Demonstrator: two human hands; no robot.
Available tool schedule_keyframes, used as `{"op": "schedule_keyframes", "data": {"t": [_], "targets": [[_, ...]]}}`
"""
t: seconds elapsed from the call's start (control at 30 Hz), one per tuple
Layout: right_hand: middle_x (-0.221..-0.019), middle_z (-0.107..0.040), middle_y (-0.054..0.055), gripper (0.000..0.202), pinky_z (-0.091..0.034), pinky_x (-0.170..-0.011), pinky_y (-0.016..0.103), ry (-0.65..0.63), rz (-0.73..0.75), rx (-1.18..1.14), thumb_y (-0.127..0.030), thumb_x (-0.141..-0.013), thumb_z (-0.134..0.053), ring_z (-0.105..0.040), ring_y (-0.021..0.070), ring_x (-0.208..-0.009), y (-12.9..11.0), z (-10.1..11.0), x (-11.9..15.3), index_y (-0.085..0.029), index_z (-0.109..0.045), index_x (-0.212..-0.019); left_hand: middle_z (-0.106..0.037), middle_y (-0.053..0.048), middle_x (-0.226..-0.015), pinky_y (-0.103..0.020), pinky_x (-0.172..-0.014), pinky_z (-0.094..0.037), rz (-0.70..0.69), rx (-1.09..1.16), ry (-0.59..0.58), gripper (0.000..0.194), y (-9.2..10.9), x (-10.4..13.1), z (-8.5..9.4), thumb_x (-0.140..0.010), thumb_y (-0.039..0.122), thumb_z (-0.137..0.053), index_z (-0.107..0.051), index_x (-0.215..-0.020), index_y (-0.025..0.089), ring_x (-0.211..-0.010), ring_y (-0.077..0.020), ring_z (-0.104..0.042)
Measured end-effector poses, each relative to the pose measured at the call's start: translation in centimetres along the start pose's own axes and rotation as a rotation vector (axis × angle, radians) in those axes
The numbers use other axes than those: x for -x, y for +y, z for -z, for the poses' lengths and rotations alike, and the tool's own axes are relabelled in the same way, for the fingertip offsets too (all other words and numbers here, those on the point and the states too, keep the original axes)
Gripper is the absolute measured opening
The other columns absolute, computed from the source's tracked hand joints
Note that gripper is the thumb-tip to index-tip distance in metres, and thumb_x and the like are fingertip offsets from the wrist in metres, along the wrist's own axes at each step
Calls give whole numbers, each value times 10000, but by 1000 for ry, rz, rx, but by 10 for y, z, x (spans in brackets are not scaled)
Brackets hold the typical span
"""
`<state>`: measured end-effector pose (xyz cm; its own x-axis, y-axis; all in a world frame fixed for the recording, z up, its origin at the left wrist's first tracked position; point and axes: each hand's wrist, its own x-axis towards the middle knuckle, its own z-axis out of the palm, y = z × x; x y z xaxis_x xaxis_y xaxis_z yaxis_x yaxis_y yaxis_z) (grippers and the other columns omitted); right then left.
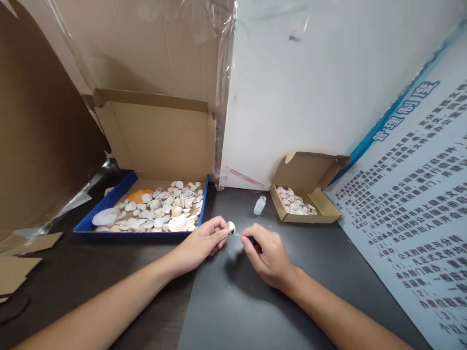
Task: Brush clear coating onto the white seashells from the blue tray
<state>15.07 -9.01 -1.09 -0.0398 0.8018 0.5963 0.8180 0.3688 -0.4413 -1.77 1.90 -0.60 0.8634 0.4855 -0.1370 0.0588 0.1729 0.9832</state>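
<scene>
Two bare forearms angle inward from the lower corners, bringing a person's hands nearly together at center, fingertips facing across a narrow gap. The left forearm [109, 306] slants up to the right, its wrist almost straight; the left hand [201, 243] pinches thumb against forefinger, with other fingers curled beneath. The right forearm [339, 308] slants up to the left, and the right hand [269, 253] is turned thumb side toward the viewer, forefinger bent and thumb extended below it.
</scene>
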Motion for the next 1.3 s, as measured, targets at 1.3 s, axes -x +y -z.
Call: {"op": "schedule_keyframes", "data": {"t": [1.3], "targets": [[-778, -559, 17, 157, -379, -627, 232, 47, -128, -105, -229, -958, -410, -502, 114, -668, 3, 4, 0, -184, -538, -878, -422, 80, -634, -210, -437, -166, 54, -1, 30, 231, 4, 1, -4, -844, 401, -536, -425, -869, 200, -439, -38, -269]]}}
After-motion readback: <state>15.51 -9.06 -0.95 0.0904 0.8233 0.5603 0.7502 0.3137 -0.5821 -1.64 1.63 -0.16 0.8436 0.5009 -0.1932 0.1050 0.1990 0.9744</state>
